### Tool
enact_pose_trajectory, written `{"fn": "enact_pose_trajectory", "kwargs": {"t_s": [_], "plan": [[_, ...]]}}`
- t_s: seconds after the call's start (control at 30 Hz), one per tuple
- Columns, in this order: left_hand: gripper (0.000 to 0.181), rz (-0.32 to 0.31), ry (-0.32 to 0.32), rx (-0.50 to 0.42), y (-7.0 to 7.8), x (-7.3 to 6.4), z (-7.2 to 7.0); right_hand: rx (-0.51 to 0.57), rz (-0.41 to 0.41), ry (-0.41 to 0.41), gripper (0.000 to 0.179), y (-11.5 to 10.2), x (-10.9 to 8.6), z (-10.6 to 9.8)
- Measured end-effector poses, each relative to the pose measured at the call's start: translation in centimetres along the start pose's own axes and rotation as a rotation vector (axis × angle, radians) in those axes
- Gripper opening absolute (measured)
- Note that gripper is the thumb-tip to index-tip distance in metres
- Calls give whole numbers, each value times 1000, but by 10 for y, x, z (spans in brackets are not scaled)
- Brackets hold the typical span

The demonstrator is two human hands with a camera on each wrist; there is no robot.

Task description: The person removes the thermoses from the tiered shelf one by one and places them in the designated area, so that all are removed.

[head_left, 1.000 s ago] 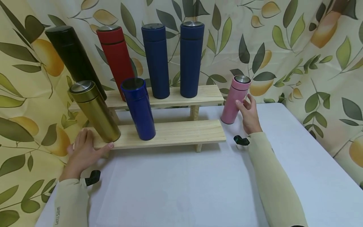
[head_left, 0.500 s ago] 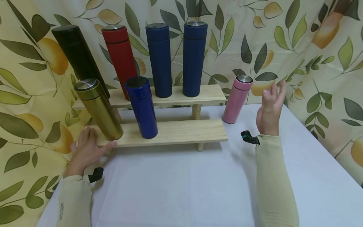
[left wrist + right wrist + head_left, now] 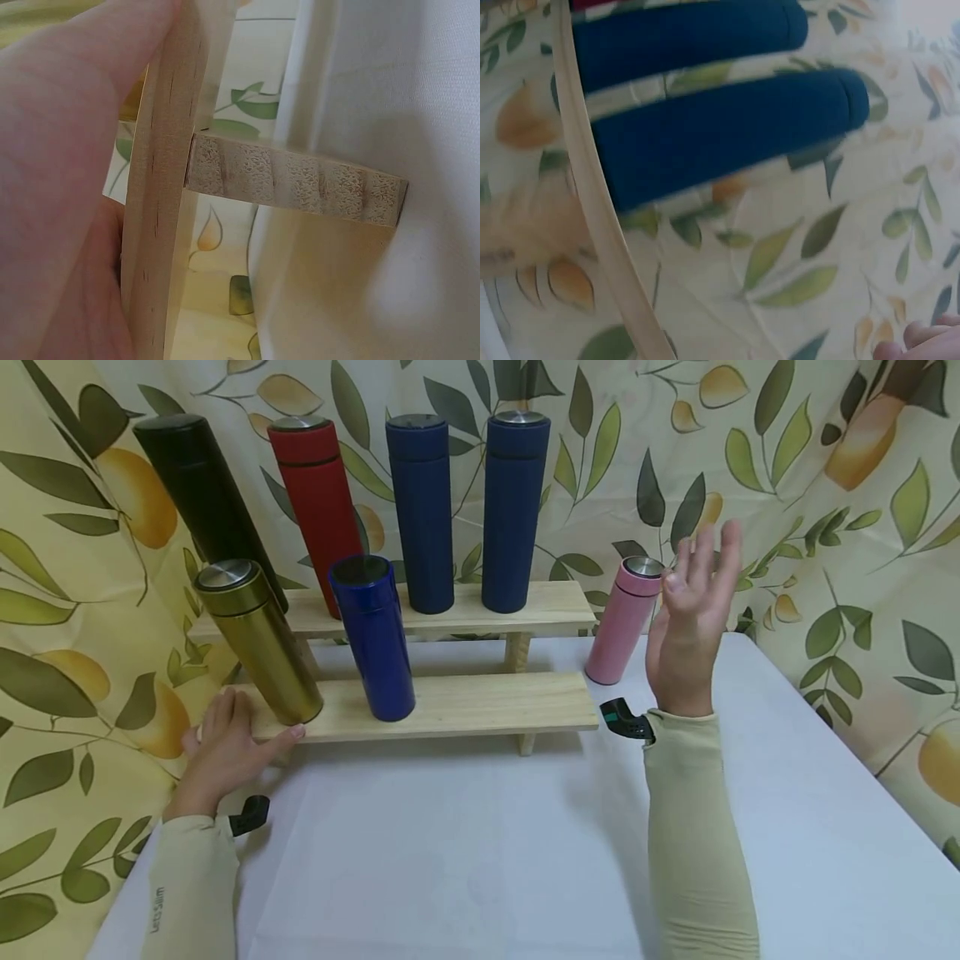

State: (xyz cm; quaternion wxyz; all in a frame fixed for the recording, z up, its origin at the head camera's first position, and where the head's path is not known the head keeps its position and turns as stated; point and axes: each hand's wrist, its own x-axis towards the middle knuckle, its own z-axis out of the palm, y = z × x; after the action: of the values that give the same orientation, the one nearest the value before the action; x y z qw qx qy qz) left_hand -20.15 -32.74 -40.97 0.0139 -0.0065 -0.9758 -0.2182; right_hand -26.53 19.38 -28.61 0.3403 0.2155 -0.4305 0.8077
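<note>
My left hand (image 3: 225, 747) grips the left end of the lower shelf of a two-tier wooden stand (image 3: 480, 702); in the left wrist view the board's edge (image 3: 159, 202) lies against it. A gold thermos flask (image 3: 258, 639) stands just beside that hand, with a shiny blue flask (image 3: 372, 639) to its right. On the table right of the stand, a pink flask (image 3: 624, 620) stands upright. My right hand (image 3: 690, 618) is raised beside it, fingers extended and holding nothing; whether it touches the pink flask cannot be told. Only fingertips (image 3: 922, 341) show in the right wrist view.
The upper tier bears a black flask (image 3: 210, 502), a red flask (image 3: 315, 510) and two matte navy flasks (image 3: 420, 518), also seen in the right wrist view. A white-covered table (image 3: 450, 852) lies under the stand. Leaf-patterned curtains (image 3: 795, 568) hang behind and at the sides.
My right hand has let go of the pink flask, moved off to the right, then come back left and higher with its fingers spread. The left hand has stayed on the stand.
</note>
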Motion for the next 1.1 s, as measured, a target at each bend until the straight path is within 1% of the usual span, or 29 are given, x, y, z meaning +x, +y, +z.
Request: {"fn": "enact_pose_trajectory", "kwargs": {"t_s": [0.1, 0.2, 0.3, 0.37, 0.47, 0.6, 0.73, 0.87, 0.97, 1.1], "plan": [[121, 6, 12, -3, 0, 0, 1, -28, 19, -79, 95, 5, -9, 16], [121, 13, 22, -3, -1, -1, 0, -75, 30, -134, 93, 13, -17, 32], [122, 7, 11, -8, -1, -1, 0, -65, 40, -178, 93, 21, -26, 47], [122, 1, 1, -6, -1, -1, -1, -38, 64, -210, 95, 27, -32, 55], [122, -2, 2, 2, -1, -1, -1, -31, 110, -271, 100, 35, -43, 67], [121, 6, 18, 7, -1, -1, 0, -111, 165, -355, 105, 46, -56, 79], [121, 11, 29, 11, -1, 0, 0, -153, 219, -435, 100, 57, -66, 91], [121, 12, 30, 10, -2, 0, 1, -152, 290, -492, 99, 65, -73, 102], [122, 7, 29, 3, -3, 0, 2, -161, 319, -518, 107, 71, -77, 108], [123, 1, 31, -2, -3, 1, 2, -176, 339, -534, 120, 79, -82, 113]]}}
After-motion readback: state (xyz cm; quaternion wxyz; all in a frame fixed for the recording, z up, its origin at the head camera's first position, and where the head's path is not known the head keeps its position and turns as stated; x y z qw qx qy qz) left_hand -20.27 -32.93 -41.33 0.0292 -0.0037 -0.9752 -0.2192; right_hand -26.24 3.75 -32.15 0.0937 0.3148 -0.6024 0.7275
